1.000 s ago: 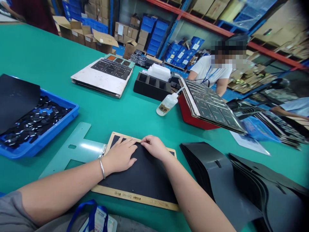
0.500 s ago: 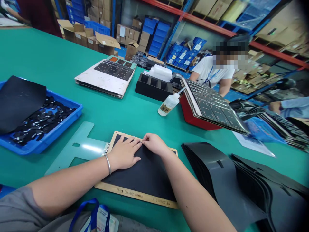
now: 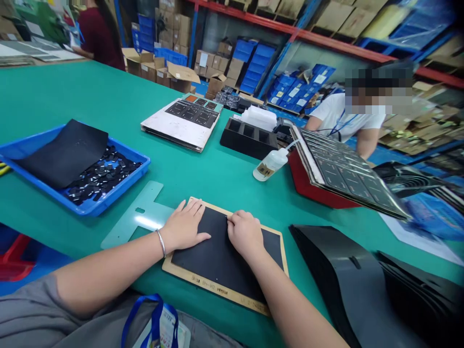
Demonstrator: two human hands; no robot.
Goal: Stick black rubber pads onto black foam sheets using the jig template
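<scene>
A black sheet (image 3: 206,261) lies on a wooden-edged board (image 3: 203,284) in front of me on the green table. My left hand (image 3: 184,226) rests flat on its upper left part, fingers spread, a silver bangle at the wrist. Near the sheet's top edge my right hand (image 3: 245,233) is closed, thumb and forefinger pinched at the surface; what they hold, if anything, is too small to name. A pale green translucent plate (image 3: 145,212) with cut-outs lies left of the board, partly behind my left forearm.
A blue tray (image 3: 90,205) of small black parts stands left. Black sheets (image 3: 348,261) are stacked right. Beyond are a squeeze bottle (image 3: 270,164), a black divided box (image 3: 248,137), white boards (image 3: 174,128) and a red stand (image 3: 308,186). A person in white (image 3: 348,116) sits across.
The view has shifted, so the scene sits further right. My right hand has moved a little right along the sheet's top edge, away from my left hand, which stays flat.
</scene>
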